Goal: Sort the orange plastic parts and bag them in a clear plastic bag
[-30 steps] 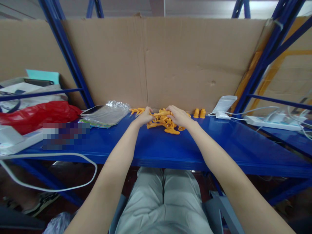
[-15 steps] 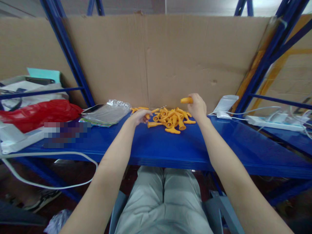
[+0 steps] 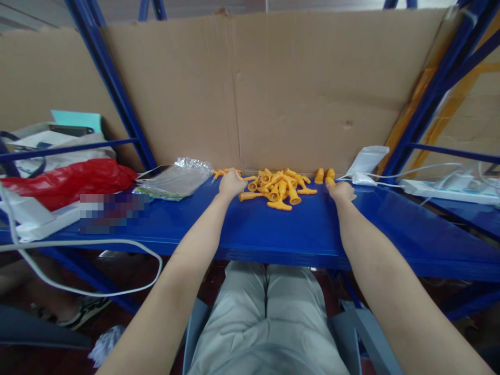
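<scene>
As the person sits close in, both bare forearms [image 3: 191,245] stretch out over the blue tabletop [image 3: 273,234] and spread apart toward its far side. The right hand [image 3: 341,191] is the farther out from the middle, low over the surface, with its back up and the fingers curled in. Their tips are closed on an orange cup [image 3: 330,182], held just in front of two upright orange caps [image 3: 319,176], which stand side by side near the cardboard panel [image 3: 289,94].

The left hand [image 3: 233,182] is bent at the wrist, back toward me, between the heap and a smaller cluster of orange handles [image 3: 221,172] at its left. Its fingers point forward and are mostly hidden behind the hand, so I can't tell how far they are parted or whether they hold anything.

Between the two hands lies the orange heap [image 3: 277,186], a jumble of smooth, plain-coloured pieces. Some are bell-shaped, their round hollow mouths facing the person; others are slim bars with a slight curve, lying across one another at all angles. One curved bar [image 3: 279,206] rests nearest the person, at the heap's front edge.
</scene>
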Action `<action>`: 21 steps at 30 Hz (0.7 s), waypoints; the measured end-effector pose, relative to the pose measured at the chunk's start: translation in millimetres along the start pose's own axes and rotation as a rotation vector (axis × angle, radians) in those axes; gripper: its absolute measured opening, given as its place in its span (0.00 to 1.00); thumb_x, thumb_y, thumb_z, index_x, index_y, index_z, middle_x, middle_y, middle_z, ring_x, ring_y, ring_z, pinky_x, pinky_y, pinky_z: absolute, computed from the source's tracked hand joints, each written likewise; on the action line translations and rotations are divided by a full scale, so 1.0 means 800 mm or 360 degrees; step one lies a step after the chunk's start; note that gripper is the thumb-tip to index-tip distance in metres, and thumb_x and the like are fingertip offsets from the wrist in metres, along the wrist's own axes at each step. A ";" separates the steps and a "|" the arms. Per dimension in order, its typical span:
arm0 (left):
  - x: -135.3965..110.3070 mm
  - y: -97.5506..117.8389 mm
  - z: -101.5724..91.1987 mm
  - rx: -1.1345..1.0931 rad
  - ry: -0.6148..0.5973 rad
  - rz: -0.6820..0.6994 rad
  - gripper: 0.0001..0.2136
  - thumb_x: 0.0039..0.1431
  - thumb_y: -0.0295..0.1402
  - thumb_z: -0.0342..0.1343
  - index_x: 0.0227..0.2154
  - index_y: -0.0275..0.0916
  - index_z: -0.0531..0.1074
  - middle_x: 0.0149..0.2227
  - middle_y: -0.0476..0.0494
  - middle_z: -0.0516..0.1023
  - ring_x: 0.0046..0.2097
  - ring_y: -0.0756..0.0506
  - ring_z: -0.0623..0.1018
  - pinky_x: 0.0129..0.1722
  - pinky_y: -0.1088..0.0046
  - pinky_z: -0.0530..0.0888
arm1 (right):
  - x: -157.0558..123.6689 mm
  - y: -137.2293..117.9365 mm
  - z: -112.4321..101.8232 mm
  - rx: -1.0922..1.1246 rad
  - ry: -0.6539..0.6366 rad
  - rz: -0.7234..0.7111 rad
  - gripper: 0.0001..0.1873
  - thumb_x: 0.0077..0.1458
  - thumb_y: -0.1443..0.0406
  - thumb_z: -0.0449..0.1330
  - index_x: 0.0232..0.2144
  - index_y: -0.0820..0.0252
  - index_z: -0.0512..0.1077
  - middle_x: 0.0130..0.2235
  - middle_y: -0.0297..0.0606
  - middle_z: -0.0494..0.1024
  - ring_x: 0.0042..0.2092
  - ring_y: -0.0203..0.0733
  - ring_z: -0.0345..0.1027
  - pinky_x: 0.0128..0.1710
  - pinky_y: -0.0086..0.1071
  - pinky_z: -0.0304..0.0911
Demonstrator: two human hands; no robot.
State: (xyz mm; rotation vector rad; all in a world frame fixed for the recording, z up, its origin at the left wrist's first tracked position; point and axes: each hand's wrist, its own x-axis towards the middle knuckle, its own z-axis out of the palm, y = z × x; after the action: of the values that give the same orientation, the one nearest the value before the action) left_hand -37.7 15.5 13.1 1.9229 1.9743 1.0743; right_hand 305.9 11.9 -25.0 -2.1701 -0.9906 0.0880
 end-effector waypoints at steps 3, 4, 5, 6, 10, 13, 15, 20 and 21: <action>-0.008 0.007 -0.003 0.0090 0.0046 -0.0021 0.14 0.53 0.31 0.59 0.42 0.38 0.67 0.40 0.35 0.81 0.47 0.38 0.81 0.45 0.65 0.74 | -0.003 -0.002 -0.003 -0.0096 -0.0105 0.0001 0.21 0.60 0.58 0.59 0.52 0.62 0.75 0.57 0.57 0.72 0.62 0.65 0.60 0.57 0.55 0.58; -0.009 0.008 -0.003 0.0090 0.0047 -0.0019 0.14 0.54 0.31 0.58 0.43 0.38 0.66 0.40 0.35 0.81 0.46 0.38 0.81 0.45 0.65 0.75 | -0.004 -0.002 -0.003 -0.0127 -0.0127 0.0001 0.22 0.60 0.58 0.58 0.53 0.62 0.74 0.58 0.57 0.72 0.63 0.64 0.59 0.58 0.55 0.57; -0.010 0.009 -0.003 0.0091 0.0049 -0.0016 0.14 0.55 0.31 0.58 0.44 0.38 0.66 0.40 0.35 0.81 0.46 0.39 0.81 0.45 0.65 0.74 | -0.006 -0.003 -0.004 -0.0163 -0.0140 0.0000 0.22 0.61 0.58 0.57 0.54 0.61 0.73 0.58 0.56 0.72 0.63 0.63 0.58 0.59 0.55 0.56; -0.010 0.009 -0.003 0.0094 0.0053 -0.0012 0.14 0.55 0.31 0.58 0.44 0.38 0.66 0.41 0.35 0.81 0.46 0.39 0.81 0.45 0.66 0.74 | -0.007 -0.004 -0.004 -0.0202 -0.0149 -0.0004 0.22 0.61 0.58 0.56 0.54 0.60 0.73 0.58 0.55 0.72 0.64 0.62 0.57 0.59 0.55 0.55; -0.007 0.006 -0.001 0.0108 0.0075 0.0011 0.13 0.54 0.30 0.58 0.43 0.39 0.66 0.43 0.34 0.81 0.47 0.38 0.81 0.45 0.66 0.74 | -0.011 -0.009 -0.001 -0.0340 -0.0239 -0.0010 0.22 0.64 0.59 0.52 0.55 0.61 0.73 0.59 0.55 0.72 0.66 0.60 0.55 0.61 0.56 0.52; -0.005 0.005 0.002 0.0116 0.0093 0.0023 0.13 0.54 0.30 0.58 0.43 0.40 0.65 0.43 0.35 0.81 0.47 0.39 0.80 0.45 0.66 0.74 | -0.014 -0.012 0.001 -0.0384 -0.0287 -0.0021 0.23 0.65 0.58 0.50 0.56 0.63 0.72 0.60 0.58 0.70 0.67 0.62 0.52 0.61 0.61 0.49; -0.005 0.005 0.003 0.0139 0.0111 0.0029 0.13 0.54 0.31 0.58 0.42 0.40 0.65 0.42 0.36 0.81 0.47 0.39 0.80 0.44 0.67 0.73 | -0.016 -0.014 0.001 -0.0416 -0.0271 -0.0075 0.23 0.65 0.58 0.51 0.56 0.63 0.72 0.60 0.59 0.70 0.67 0.62 0.53 0.61 0.63 0.49; -0.008 0.009 0.002 0.0183 0.0136 0.0046 0.13 0.55 0.31 0.58 0.43 0.40 0.65 0.42 0.37 0.80 0.46 0.39 0.80 0.43 0.67 0.73 | -0.021 -0.017 0.000 -0.0470 -0.0084 -0.0254 0.26 0.61 0.59 0.58 0.58 0.66 0.68 0.60 0.60 0.69 0.63 0.59 0.60 0.61 0.57 0.53; -0.008 0.009 0.002 0.0188 0.0140 0.0053 0.13 0.55 0.32 0.58 0.43 0.40 0.65 0.43 0.37 0.80 0.46 0.39 0.80 0.44 0.67 0.73 | -0.021 -0.016 0.000 -0.0447 -0.0063 -0.0278 0.26 0.60 0.60 0.59 0.58 0.66 0.67 0.60 0.60 0.69 0.63 0.59 0.61 0.60 0.57 0.54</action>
State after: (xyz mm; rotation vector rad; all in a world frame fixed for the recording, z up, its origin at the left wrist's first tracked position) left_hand -30.1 9.2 14.2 2.0069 2.1035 1.0912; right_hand 286.3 6.4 -20.3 -2.3277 -1.2751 -0.0970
